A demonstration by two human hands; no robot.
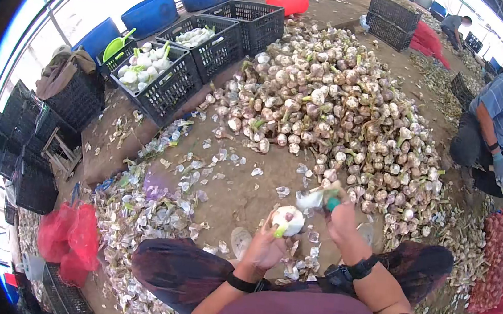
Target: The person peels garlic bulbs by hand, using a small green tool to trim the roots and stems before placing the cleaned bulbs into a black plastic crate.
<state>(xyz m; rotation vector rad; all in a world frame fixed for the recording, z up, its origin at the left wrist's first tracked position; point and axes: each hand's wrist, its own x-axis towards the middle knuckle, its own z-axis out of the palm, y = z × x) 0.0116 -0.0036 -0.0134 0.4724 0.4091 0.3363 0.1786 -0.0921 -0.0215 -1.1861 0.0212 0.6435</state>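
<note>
A white, cleaned garlic bulb (292, 214) with a short green stem rests in the curled fingers of my left hand (263, 245), above the ground between my knees. Close beside it on the right, my right hand (343, 224) is closed, with a teal-green piece (333, 203) showing at its fingers. Motion blurs this part, and I cannot tell what the hand holds. A pale, filmy patch (310, 199) lies between the bulb and the right fingers. Beyond both hands rises a large heap of unpeeled garlic (332, 98).
Black crates (162, 94) with white bulbs stand at the left, one with a lime-green scoop (115, 48). Blue tubs (150, 12) and a red bucket (289, 0) stand behind. Papery skins (143, 238) litter the ground. A co-worker (497, 123) crouches at the right, near a filled red net sack (496, 259).
</note>
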